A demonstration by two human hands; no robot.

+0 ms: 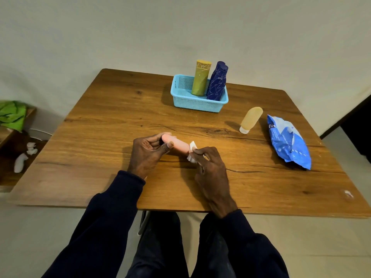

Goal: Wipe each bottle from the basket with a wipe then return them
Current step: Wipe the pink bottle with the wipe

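— Head view: both hands near-centre over the brown wooden table (100, 137). I see the left hand (146, 155) curled round the left end of a pink rounded plastic bottle (178, 146), thumb on the near side. Bottle's roughly level, just above the tabletop.
— Right hand?
— Right hand (208, 167) has fingers bent, pinching a small white wipe (193, 146) against the bottle's right end.
— Other bottles?
— Far side, right of centre: light-blue perforated plastic basket (197, 104) w/ a mustard-yellow bottle (200, 79) and a dark-blue patterned bottle (216, 81) standing in it side by side. Tan squeeze bottle w/ white cap (251, 119) is on the table btwn the basket and a blue crinkled wipes pack (289, 141) at the right edge. Its cap end is nearer me; can't tell if it's standing or lying.
— Off-table?
— Green cloth (13, 115) on a shelf at left, white crumpled bits (20, 162) on the floor nearby.
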